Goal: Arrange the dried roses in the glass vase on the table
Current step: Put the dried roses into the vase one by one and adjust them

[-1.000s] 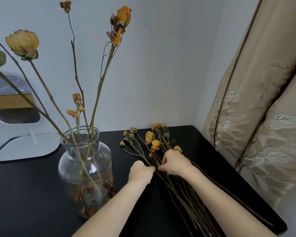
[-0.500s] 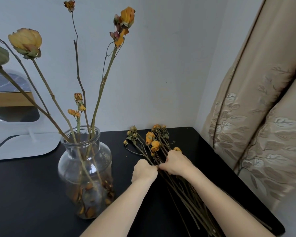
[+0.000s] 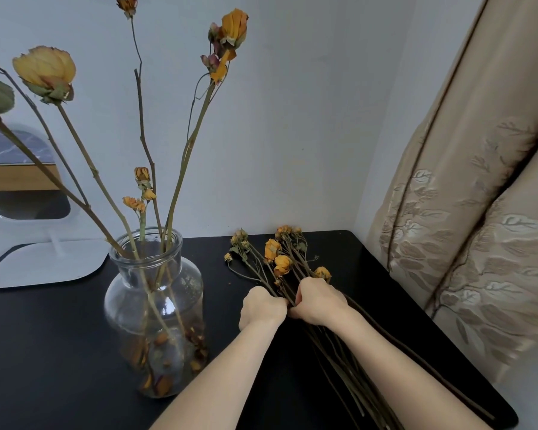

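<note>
A clear glass vase [image 3: 154, 293] stands on the black table [image 3: 44, 336], left of centre. Several long dried roses [image 3: 180, 156] rise out of it, and loose petals lie at its bottom. To its right a bunch of dried yellow roses [image 3: 280, 259] lies flat on the table, heads toward the wall, stems running toward me. My left hand [image 3: 261, 307] and my right hand [image 3: 319, 302] rest side by side on the bunch, both with fingers closed around stems just below the blooms.
A white stand mirror [image 3: 28, 212] sits at the back left of the table against the wall. A beige patterned curtain [image 3: 479, 228] hangs close along the table's right edge. The table's rounded corner [image 3: 507, 420] is near my right forearm.
Both hands stay on the lying bunch. The left hand has closed in against the right, so the two now touch over the stems.
</note>
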`<state>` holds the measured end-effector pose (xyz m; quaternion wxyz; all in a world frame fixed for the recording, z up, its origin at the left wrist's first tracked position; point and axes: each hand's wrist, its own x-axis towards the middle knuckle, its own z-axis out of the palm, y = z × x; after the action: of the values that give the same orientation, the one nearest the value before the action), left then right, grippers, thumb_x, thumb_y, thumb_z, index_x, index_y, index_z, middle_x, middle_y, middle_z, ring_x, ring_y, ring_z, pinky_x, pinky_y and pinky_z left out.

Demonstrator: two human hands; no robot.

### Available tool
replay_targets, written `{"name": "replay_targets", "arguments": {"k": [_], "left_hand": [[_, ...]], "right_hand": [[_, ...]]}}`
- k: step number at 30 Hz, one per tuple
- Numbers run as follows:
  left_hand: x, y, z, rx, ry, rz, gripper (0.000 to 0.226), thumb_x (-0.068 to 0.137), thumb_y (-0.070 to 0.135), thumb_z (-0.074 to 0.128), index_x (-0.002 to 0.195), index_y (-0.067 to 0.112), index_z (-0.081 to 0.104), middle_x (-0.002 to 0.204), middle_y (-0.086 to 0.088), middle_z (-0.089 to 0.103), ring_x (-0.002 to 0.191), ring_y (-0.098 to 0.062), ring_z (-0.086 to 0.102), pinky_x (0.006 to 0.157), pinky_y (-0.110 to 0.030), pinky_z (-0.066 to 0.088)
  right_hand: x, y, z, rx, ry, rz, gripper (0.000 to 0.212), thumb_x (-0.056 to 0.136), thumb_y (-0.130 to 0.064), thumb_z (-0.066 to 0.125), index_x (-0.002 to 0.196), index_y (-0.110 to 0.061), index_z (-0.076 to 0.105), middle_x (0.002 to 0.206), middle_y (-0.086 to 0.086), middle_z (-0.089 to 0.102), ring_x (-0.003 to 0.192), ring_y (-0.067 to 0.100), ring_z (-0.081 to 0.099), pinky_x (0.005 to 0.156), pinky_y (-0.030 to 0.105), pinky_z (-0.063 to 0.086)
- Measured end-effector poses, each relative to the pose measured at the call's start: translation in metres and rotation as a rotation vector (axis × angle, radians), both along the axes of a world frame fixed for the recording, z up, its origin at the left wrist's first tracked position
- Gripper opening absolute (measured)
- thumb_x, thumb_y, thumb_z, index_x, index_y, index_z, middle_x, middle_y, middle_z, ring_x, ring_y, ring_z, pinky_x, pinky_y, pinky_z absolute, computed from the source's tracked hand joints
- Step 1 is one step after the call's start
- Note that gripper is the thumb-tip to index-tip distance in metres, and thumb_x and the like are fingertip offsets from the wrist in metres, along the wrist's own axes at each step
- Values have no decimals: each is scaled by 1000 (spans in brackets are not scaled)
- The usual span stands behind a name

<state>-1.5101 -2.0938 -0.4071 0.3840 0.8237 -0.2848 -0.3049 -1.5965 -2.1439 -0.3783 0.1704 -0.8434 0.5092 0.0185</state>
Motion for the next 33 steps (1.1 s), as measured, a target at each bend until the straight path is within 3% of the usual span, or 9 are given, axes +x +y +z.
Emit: {"name": "replay_targets", "arguments": {"k": [7, 12, 17, 19, 22, 30, 33], "left_hand": [[-5, 1, 4, 39, -65, 11, 24, 77, 33, 66, 69, 17, 49, 72, 0, 54, 68, -18, 56, 53, -26, 40], [-6, 1, 3, 81, -198, -10, 27, 77, 39, 64, 68, 20, 47, 69, 4, 51, 65, -16, 53, 51, -25, 36], [0, 7, 6, 136, -344, -66, 22, 75, 33, 62, 66, 19, 48, 66, 5, 52, 66, -19, 54, 54, -25, 39], [3, 11, 7, 155, -391, -93, 25, 79, 36, 60, 66, 19, 48, 66, 4, 51, 68, -20, 55, 56, -27, 41], [5, 15, 8, 167, -403, -105, 30, 82, 37, 57, 64, 18, 44, 69, 3, 52, 70, -21, 56, 59, -28, 43], [5, 29, 16, 123, -439, -158, 27, 87, 32, 51, 67, 17, 43, 76, 1, 54, 75, -23, 58, 61, -29, 43], [7, 32, 21, 93, -364, -158, 28, 91, 27, 47, 65, 18, 39, 72, 3, 48, 75, -22, 53, 65, -30, 42]], "right_hand": [[0, -2, -4, 53, -17, -67, 26, 85, -27, 58, 64, -16, 48, 66, -1, 52, 57, 15, 51, 50, 25, 39], [-4, -2, 3, 56, -26, -104, 14, 84, -25, 57, 84, -12, 59, 77, 2, 57, 73, 20, 59, 62, 30, 48], [-7, -4, 4, 33, -36, -143, 23, 84, -25, 60, 66, -16, 49, 70, 0, 53, 70, 20, 56, 60, 30, 47], [-8, -4, 4, 50, -57, -151, 16, 85, -27, 61, 79, -12, 59, 79, 3, 60, 76, 19, 61, 69, 31, 53], [-10, -5, 6, 99, -138, -164, 24, 86, -30, 63, 94, -8, 65, 89, 7, 67, 85, 20, 66, 82, 35, 55], [-24, -7, 20, 122, -325, -169, 23, 87, -31, 63, 91, -9, 69, 68, -4, 56, 76, 11, 57, 73, 26, 45], [-29, -6, 23, 126, -393, -158, 21, 87, -29, 63, 87, -9, 70, 77, -3, 58, 91, 11, 57, 77, 25, 41]]}}
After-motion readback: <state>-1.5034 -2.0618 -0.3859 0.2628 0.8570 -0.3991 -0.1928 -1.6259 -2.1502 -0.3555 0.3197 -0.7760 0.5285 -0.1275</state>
